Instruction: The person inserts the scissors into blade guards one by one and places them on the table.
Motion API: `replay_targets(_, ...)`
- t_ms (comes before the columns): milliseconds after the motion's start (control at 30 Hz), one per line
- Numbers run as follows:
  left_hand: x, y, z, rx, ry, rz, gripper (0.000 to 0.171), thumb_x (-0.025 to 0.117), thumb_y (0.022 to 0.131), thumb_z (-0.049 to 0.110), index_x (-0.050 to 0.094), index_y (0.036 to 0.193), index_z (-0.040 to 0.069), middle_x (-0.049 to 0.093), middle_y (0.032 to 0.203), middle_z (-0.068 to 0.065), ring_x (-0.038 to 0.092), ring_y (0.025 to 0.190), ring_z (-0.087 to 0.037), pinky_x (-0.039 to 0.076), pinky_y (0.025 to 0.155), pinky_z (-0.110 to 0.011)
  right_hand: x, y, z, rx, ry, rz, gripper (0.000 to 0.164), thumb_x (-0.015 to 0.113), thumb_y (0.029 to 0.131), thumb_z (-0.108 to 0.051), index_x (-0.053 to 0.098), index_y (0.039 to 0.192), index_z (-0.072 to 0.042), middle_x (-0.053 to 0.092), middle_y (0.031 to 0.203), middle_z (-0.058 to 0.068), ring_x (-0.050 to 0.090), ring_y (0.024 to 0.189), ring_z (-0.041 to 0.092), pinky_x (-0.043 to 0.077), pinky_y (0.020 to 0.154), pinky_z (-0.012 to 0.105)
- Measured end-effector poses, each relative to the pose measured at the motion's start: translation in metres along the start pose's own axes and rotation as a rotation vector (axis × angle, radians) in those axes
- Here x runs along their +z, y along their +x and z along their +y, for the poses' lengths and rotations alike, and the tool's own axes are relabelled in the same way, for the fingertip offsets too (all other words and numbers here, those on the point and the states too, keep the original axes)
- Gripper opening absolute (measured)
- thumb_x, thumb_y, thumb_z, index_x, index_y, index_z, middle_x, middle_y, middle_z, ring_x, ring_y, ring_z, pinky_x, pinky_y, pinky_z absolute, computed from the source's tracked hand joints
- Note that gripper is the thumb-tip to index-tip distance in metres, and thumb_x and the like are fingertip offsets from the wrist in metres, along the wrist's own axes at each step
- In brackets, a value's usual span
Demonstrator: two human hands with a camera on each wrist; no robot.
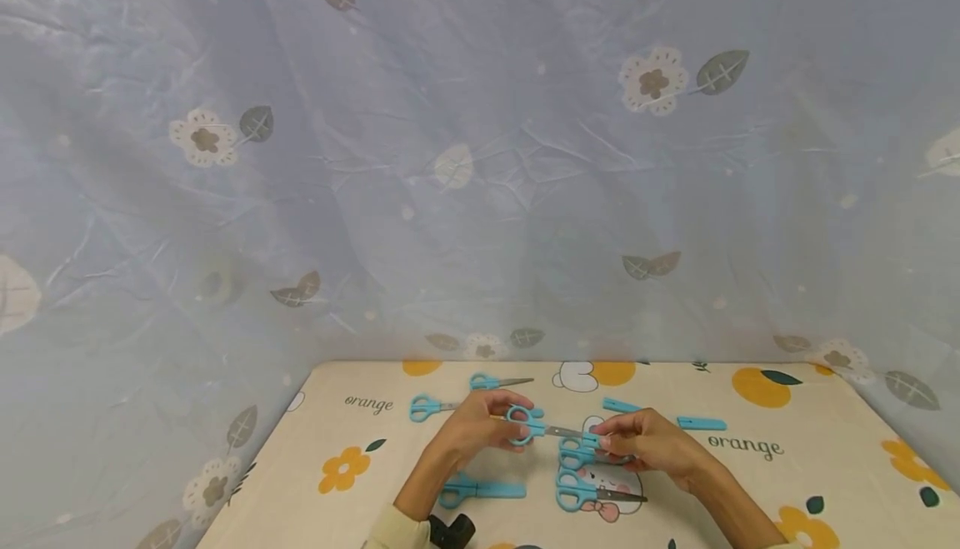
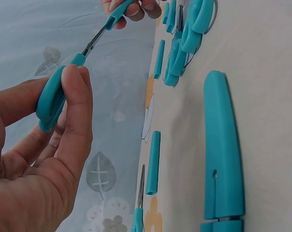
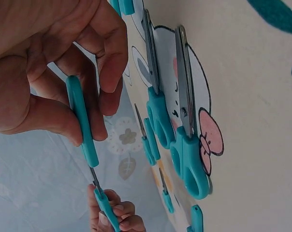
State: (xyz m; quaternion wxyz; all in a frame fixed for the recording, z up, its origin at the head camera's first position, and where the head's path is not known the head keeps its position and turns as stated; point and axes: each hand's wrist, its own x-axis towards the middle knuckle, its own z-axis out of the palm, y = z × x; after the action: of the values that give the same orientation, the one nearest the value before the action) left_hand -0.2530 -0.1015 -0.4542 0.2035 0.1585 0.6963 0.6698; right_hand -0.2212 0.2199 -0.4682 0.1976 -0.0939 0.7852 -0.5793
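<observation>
My left hand (image 1: 480, 426) pinches a pair of light-blue scissors (image 1: 536, 427) by the handle loops, its blades pointing right. A matching blue blade cover (image 3: 82, 121) is held between the thumb and fingers of my right hand (image 1: 654, 446). The tip of the blades enters the cover's near end in the right wrist view, with metal still showing between cover and handles. Below my right hand, two uncovered pairs lie on the cloth: the nearer scissors (image 1: 577, 490) and the farther scissors (image 1: 576, 454), partly hidden by that hand.
Covered scissors (image 1: 491, 490) lie front left. Behind my left hand are two more uncovered pairs, the scissors (image 1: 426, 408) and the small-looking scissors (image 1: 486, 381). Loose covers (image 1: 701, 423) lie at the back right. A black object (image 1: 452, 530) sits by my left sleeve. A patterned curtain (image 1: 480, 199) hangs behind.
</observation>
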Motion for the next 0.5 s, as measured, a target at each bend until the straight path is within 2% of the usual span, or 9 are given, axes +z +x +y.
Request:
replay_targets(300,0.009,0.004,0.003,-0.013,0.025,0.01,0.036,0.078,0.091,-0.006,0.073,0.126,-0.001,0.069,0.106,-0.011,0.074,0.081,-0.02,0.07,0.079,-0.039,0.002,-0.002,0.001,-0.04,0.024,-0.007,0.037,0.067,0.107,-0.02,0.069,0.133,0.006,0.078,0.106,0.005,0.065,0.094,0.02,0.059,0.076,0.035)
replay_targets(500,0.017,0.006,0.004,0.002,0.048,0.009,0.035,0.077,0.089,-0.008,0.075,0.122,0.003,0.071,0.107,-0.012,0.075,0.081,-0.019,0.07,0.082,-0.046,0.006,-0.004,-0.002,-0.057,-0.001,0.006,0.039,0.068,0.107,-0.021,0.068,0.134,0.007,0.079,0.114,0.011,0.075,0.106,0.025,0.06,0.08,0.038)
